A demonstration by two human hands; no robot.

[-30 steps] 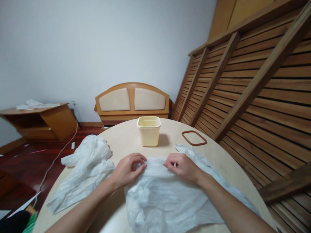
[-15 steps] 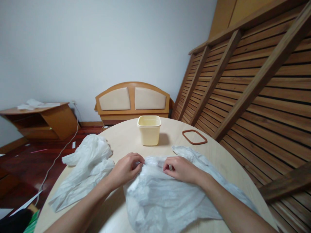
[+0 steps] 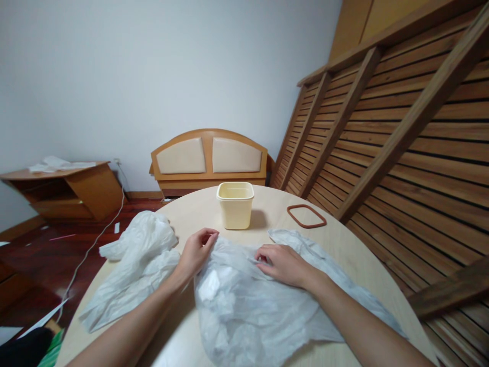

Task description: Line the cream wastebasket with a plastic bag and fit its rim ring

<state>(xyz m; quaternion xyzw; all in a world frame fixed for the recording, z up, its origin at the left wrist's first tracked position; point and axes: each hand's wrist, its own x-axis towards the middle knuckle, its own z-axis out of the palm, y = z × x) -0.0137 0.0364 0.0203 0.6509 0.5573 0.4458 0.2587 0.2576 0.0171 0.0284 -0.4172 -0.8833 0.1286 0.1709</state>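
"Bag (image 3: pixel 252 311) first: where does it lie?"

"On the table (image 3: pixel 191 211), nearer the wearer than the bin (image 3: pixel 236 211), spread and crumpled. A strip of film (image 3: pixel 321 257) lies to its right, short of the ring (image 3: pixel 313 226), which is right of the bin. Whether strip and bag are one piece, I can't tell."

"How are the hands set?"

"The left hand (image 3: pixel 198 250) is in front of the bin and to its left, thumb and fingertips together, apparently pinching the bag's far edge. The right hand (image 3: pixel 282 262) is in front and to the bin's right, fingers curled over the bag. Whether its tips grip anything, I cannot tell."

"What might go wrong?"

"Tearing, I'd judge. The plastic looks thin, so a hard pull between the hands could split that edge. Slipping too: with no firm hold on the right, one layer could slide away from the fingers."

"Is the bin at risk?"

"It stands upright beyond the bag, not touching it. A quick shove forward could knock it over."

"And the other bag (image 3: pixel 133 270)?"

"Left of the bin and towards the wearer. A wide sweep of the left hand could snag it and drag it off."
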